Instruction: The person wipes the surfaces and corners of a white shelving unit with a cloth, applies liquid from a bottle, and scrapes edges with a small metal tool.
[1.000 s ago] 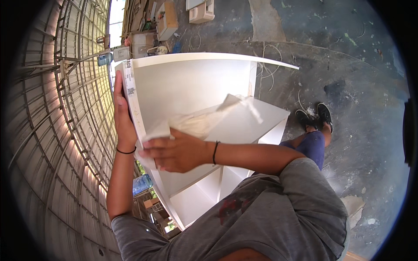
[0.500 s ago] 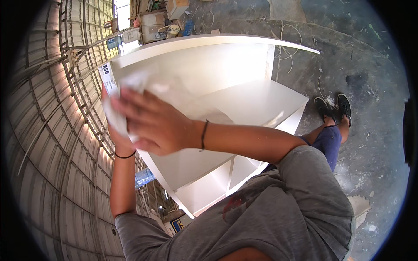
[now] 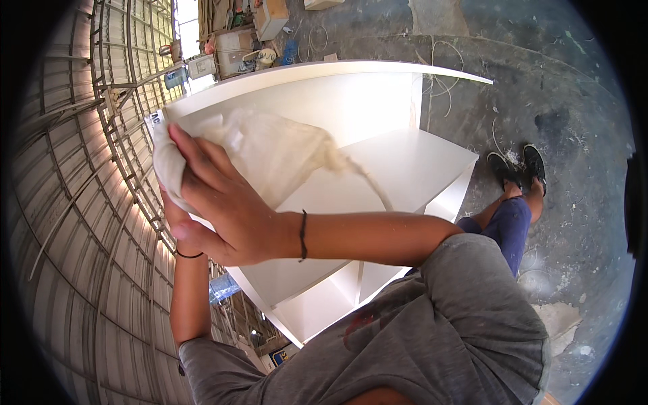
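A white cabinet [image 3: 378, 101] with inner shelves and compartments lies tilted across the middle. Over its upper left corner drapes a whitish cloth [image 3: 277, 152], its twisted tail trailing onto a shelf panel. My right hand [image 3: 226, 209] grips the cloth against the cabinet's left edge, fingers long over it and the thumb on the near side. Behind it, my left hand [image 3: 174, 214] is at the outer side of that edge; its fingers are hidden. A printed label strip [image 3: 154, 120] shows at the corner beside the cloth.
Cables [image 3: 442, 88] lie on the stained concrete floor [image 3: 574, 202] beyond the cabinet. Boxes [image 3: 270, 19] and other clutter stand at the far left. A blue jug [image 3: 175, 77] is near the cabinet's corner. My feet [image 3: 516, 165] show at the right.
My right hand has shifted slightly down and left, and its fingers point more upward. The cloth, blurred before, now shows spread out. More of the label was visible earlier.
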